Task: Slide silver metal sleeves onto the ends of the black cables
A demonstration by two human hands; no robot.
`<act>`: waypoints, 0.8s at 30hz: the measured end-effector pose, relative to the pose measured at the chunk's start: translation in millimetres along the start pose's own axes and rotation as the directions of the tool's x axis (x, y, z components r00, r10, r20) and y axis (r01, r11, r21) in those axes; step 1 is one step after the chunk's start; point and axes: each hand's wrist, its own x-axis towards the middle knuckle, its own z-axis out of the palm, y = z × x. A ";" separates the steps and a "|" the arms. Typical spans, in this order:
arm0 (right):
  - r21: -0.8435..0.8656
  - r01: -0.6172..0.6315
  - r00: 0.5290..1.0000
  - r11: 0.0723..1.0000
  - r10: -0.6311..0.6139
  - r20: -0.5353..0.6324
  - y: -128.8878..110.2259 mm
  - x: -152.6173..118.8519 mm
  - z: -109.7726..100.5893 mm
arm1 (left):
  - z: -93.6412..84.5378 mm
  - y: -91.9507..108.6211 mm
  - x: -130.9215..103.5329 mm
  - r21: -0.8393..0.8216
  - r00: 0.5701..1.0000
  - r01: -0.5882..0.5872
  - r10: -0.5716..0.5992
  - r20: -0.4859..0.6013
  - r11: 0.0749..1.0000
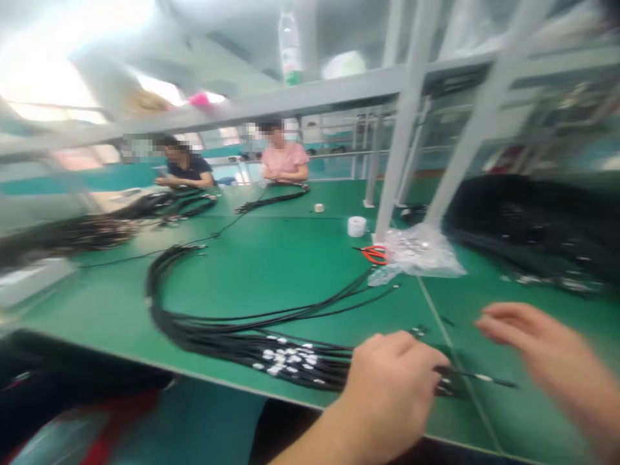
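Observation:
My left hand (392,387) is closed around a black cable (501,382) at the near edge of the green table. The cable's thin end, with a small white band, sticks out to the right of my fingers. Under and left of that hand runs a bundle of black cables (208,339), with many small white tags (288,356) along it. To the right, my right hand (537,342) hovers over the table, apart from the cable end. Its fingers are loosely bent and somewhat blurred, and nothing shows in them.
Orange-handled scissors (375,254) lie beside a clear plastic bag (421,252) of small parts, near a white roll (357,226). Metal posts (400,129) rise behind. Black cables (513,219) are heaped at right, others at left. Two people (285,158) sit across the table.

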 end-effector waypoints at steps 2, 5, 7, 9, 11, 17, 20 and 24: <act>0.413 -0.160 0.974 0.896 0.075 0.216 -16.7 -30.4 15.5 | -2.1 2.1 2.6 -0.080 0.999 0.031 -0.032 -0.008 0.996; 0.664 -0.319 0.916 0.676 0.041 0.398 -24.4 -55.2 36.4 | 1.1 -4.1 6.6 -0.143 0.998 0.057 -0.059 -0.013 0.988; 0.721 -0.354 0.903 0.596 0.017 0.429 -21.6 -61.6 41.2 | 5.8 -8.3 8.9 -0.121 0.998 0.049 -0.052 -0.019 0.991; 0.731 -0.334 0.912 0.595 0.010 0.409 -18.3 -65.4 40.0 | 9.8 -9.9 10.0 -0.066 0.999 0.032 -0.035 -0.039 0.997; 0.692 -0.263 0.936 0.673 0.006 0.351 -16.7 -68.0 36.5 | 12.0 -9.4 10.3 0.004 0.998 0.022 -0.022 -0.055 1.000; 0.549 -0.105 0.973 0.829 -0.027 0.228 -18.8 -72.6 27.9 | 15.8 -10.3 10.7 0.174 0.998 0.046 -0.040 -0.040 0.984; 0.532 -0.095 0.971 0.841 -0.039 0.237 -18.0 -74.1 25.6 | 18.3 -12.7 11.0 0.203 0.999 0.054 -0.054 -0.008 0.978; 0.487 -0.076 0.971 0.870 -0.048 0.236 -15.1 -73.9 23.7 | 18.9 -14.5 11.9 0.224 0.997 0.069 -0.074 0.015 0.972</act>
